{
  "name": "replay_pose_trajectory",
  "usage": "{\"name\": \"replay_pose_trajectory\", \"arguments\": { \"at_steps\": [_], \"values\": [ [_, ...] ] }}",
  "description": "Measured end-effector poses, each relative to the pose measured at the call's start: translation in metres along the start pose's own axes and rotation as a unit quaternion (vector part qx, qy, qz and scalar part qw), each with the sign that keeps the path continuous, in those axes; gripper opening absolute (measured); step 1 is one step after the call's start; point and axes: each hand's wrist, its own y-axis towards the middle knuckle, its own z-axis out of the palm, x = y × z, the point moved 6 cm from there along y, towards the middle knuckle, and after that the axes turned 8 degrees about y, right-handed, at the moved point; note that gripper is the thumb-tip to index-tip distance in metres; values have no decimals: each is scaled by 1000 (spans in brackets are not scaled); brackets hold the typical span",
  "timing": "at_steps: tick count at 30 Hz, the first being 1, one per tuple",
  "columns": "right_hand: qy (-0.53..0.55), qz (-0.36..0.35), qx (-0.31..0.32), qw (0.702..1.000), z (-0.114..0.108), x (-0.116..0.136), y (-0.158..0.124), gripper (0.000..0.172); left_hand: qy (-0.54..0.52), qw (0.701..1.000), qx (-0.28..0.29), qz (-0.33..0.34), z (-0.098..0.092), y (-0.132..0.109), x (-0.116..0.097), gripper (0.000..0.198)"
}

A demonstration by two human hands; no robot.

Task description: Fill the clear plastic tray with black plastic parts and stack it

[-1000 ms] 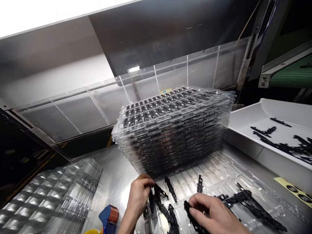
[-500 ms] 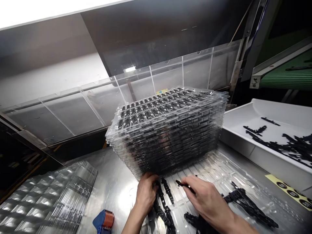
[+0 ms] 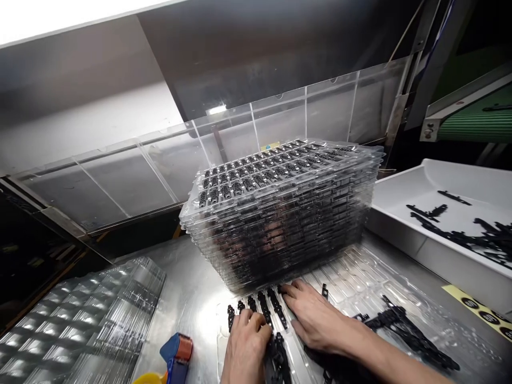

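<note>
This is a factory packing station. A tall stack of clear blister trays (image 3: 280, 213) loaded with rows of small black plastic parts stands on a shiny metal surface (image 3: 192, 293). A pile of empty clear trays (image 3: 80, 320) lies at the left, and a white bin (image 3: 440, 224) at the right holds loose black parts (image 3: 472, 234). A green ribbed conveyor belt (image 3: 476, 120) runs above that bin. Clear acrylic guard panels (image 3: 240, 144) wall off the back of the station, under bright overhead lighting.
</note>
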Motion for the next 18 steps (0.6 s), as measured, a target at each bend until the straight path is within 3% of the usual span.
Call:
{"name": "replay_pose_trajectory", "arguments": {
  "at_steps": [9, 18],
  "values": [
    [6, 4, -2, 1000, -1, -13, 8, 12, 70, 994, -27, 74, 10, -1, -2, 12],
    [-14, 12, -48, 999, -2, -16, 4, 14, 173, 974, -59, 131, -6, -10, -13, 11]
  ]
}}
